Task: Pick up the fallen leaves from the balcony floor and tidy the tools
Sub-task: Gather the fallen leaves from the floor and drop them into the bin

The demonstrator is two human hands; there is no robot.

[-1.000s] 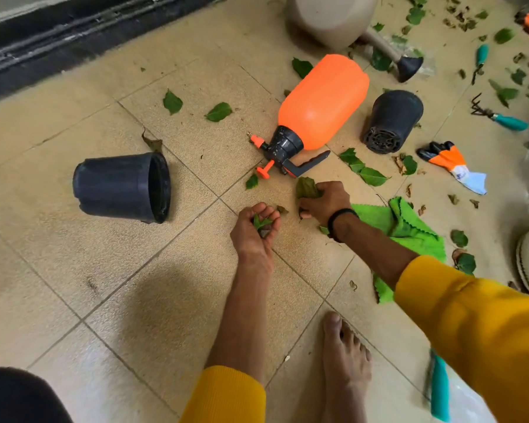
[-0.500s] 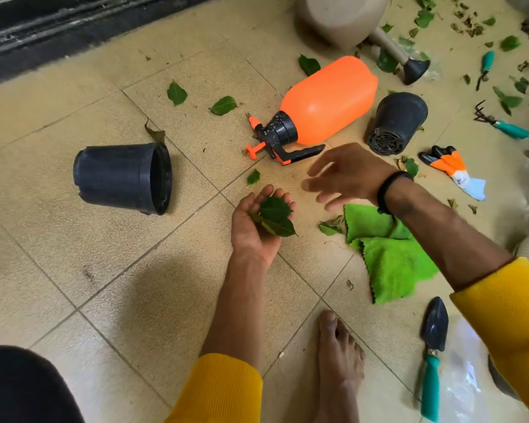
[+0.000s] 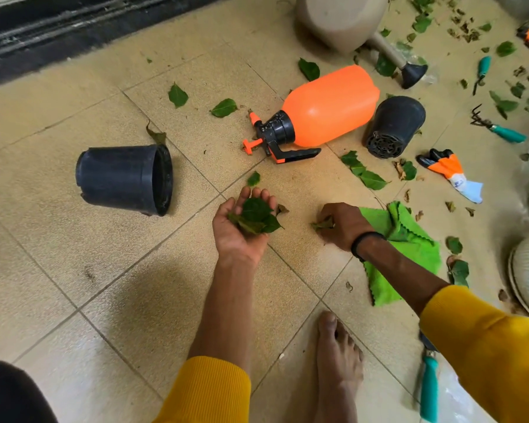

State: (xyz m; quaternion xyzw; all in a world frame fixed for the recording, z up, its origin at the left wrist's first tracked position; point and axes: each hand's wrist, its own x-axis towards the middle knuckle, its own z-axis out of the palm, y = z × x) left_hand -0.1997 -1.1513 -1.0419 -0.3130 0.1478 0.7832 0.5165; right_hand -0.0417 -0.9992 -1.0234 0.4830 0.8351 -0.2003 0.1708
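Beige balcony tiles (image 3: pixel 58 254) lie strewn with leaves and garden gear as a person in yellow sleeves crouches barefoot over the mess. At centre frame the left hand (image 3: pixel 242 227) is turned palm up, fingers loosely cupped around a small heap of gathered leaves (image 3: pixel 255 215). Just toward three o'clock of it, the right hand (image 3: pixel 344 225) is down at the floor, fingers pinching a curled leaf (image 3: pixel 322 224) beside a crumpled green cloth (image 3: pixel 406 248).

An orange pressure sprayer (image 3: pixel 327 106) lies on its side at one o'clock, between two tipped black nursery pots, one at nine o'clock (image 3: pixel 122 178), one at two (image 3: pixel 394 126). A work glove (image 3: pixel 449 175), teal-handled hand tools (image 3: pixel 507 134) and many more leaves (image 3: pixel 364 174) sit toward two and three o'clock.

Leaf-gathering appears to be the step in hand, and early at that. The next move likely calls for carrying the pinched leaf across into the cupped palm without spilling the pile, then reaching toward the cluster by the sprayer.
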